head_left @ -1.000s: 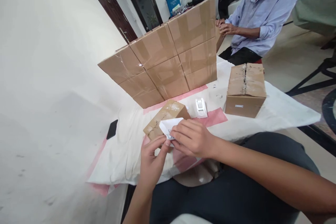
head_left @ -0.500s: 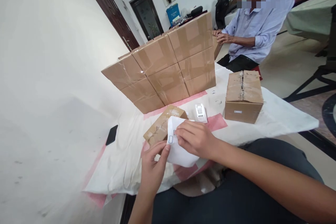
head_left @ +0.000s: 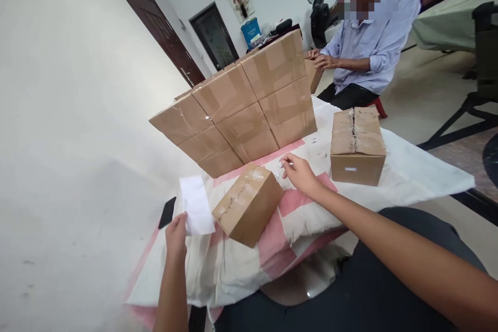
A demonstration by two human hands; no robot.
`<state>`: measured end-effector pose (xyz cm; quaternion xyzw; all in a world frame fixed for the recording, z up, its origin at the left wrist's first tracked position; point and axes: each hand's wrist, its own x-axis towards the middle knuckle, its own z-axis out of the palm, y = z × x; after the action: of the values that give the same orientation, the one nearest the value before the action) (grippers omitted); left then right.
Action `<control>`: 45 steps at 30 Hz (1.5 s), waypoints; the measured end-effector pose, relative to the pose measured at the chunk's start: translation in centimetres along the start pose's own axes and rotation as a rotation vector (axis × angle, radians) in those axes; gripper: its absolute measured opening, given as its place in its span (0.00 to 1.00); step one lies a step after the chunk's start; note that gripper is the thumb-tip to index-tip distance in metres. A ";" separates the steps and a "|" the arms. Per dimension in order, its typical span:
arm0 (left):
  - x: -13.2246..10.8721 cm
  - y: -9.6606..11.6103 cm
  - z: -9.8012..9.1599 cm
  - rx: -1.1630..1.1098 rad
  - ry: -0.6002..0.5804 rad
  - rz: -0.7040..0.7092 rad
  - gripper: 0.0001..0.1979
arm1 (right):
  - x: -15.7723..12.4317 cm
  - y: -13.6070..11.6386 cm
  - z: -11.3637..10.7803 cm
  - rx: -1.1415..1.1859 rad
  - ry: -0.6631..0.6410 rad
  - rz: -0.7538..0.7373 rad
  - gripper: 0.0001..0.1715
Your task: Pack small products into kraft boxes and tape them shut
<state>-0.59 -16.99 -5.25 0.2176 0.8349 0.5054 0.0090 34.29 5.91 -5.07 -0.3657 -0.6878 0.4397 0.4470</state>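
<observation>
At left, a black phone [head_left: 167, 212] lies near the left hand [head_left: 176, 231], which pinches a white paper sheet [head_left: 196, 206] beside the taped cardboard box [head_left: 254, 210]. The step appears to be keeping the sheet aside; the next move probably calls for a light fingertip grip. The right hand [head_left: 298, 172] has fingers narrowly curled; I cannot tell whether they hold the white bit [head_left: 281, 164] there.
</observation>
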 end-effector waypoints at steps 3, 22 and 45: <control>0.6 -1.8 0.8 0.129 -0.030 -0.022 0.16 | 0.6 1.5 1.1 0.104 -0.054 0.112 0.08; -9.1 6.8 2.8 0.657 -0.644 0.869 0.31 | -6.0 3.5 5.9 0.112 -0.175 0.116 0.10; -9.5 6.2 3.0 0.628 -0.560 0.903 0.30 | -11.0 3.5 6.9 -0.059 -0.102 -0.171 0.08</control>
<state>10.95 -15.58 -3.40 0.6664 0.7352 0.1129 -0.0515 31.85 -4.66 -13.07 -0.2956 -0.7513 0.3973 0.4363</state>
